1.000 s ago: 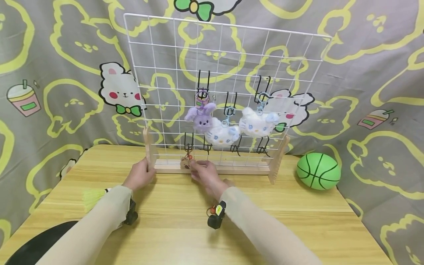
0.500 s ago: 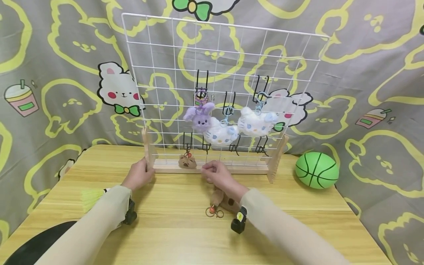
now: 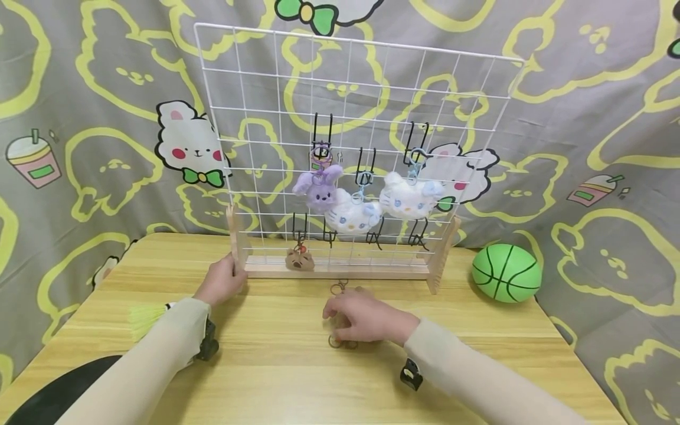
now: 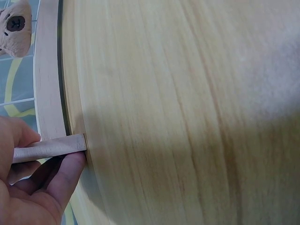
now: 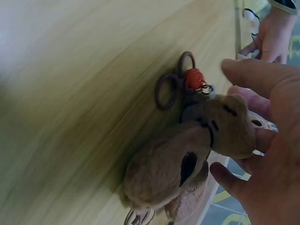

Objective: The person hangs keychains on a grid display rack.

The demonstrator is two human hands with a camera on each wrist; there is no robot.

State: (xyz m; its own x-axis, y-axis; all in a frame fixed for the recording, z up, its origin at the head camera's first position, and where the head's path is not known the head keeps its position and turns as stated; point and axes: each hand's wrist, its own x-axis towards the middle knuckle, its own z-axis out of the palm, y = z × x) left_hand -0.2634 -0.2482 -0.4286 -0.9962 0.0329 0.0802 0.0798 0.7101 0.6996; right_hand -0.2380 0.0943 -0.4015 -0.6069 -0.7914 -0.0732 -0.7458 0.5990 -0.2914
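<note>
My left hand point(image 3: 220, 281) grips the left wooden foot point(image 4: 51, 148) of a white wire grid rack point(image 3: 350, 41), thumb on one side and fingers on the other. My right hand point(image 3: 368, 316) is above brown plush keychains on the table, mostly hiding them in the head view. In the right wrist view, its fingers are spread around a brown plush head point(image 5: 229, 126) with a red bead point(image 5: 194, 78) and dark rings; they are not closed on it. Another brown plush point(image 5: 159, 164) lies against it. A brown bear keychain point(image 3: 300, 260) hangs on a low left hook.
Higher hooks carry a purple rabbit keychain point(image 3: 320, 192) and two white cat keychains, one point(image 3: 409, 198) at the right. Several black hooks point(image 3: 374, 236) line the low row. A green ball point(image 3: 507, 274) sits right, a yellow shuttlecock point(image 3: 149, 320) and black round object point(image 3: 58, 392) left.
My right hand has let go of the bear keychain, now hanging from the low left hook, and moved right and toward me over the plush keychains. My left hand stays at the rack foot.
</note>
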